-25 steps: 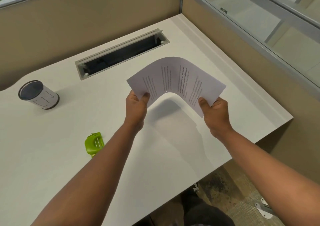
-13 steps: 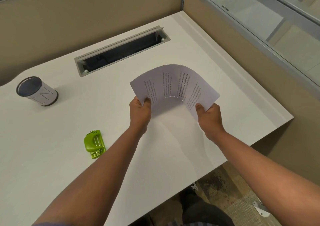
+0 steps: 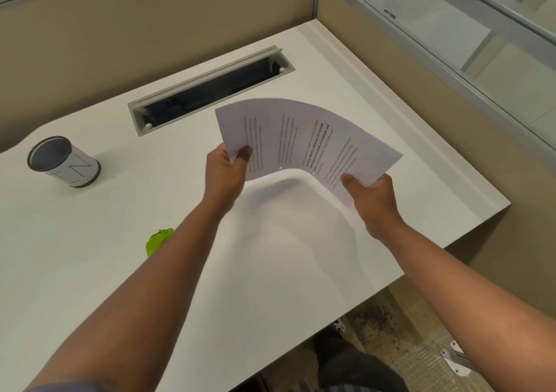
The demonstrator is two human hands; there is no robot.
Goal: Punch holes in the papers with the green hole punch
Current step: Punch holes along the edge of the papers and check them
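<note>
A sheaf of printed white papers [image 3: 304, 139] arches upward above the white desk [image 3: 90, 271], bowed between both hands. My left hand [image 3: 224, 175] pinches its near left corner. My right hand [image 3: 371, 197] grips its near right corner. Two small holes show along the papers' near edge. The green hole punch [image 3: 156, 241] lies on the desk to the left, partly hidden behind my left forearm, apart from both hands.
A grey-and-white mesh pen cup [image 3: 64, 161] stands at the far left. A grey cable slot [image 3: 210, 89] is cut into the desk behind the papers. Beige partition walls close the back and right. The desk's front edge runs diagonally at lower right, with floor below.
The papers have risen and spread wider again after dipping toward the desk. My left forearm now covers part of the green hole punch.
</note>
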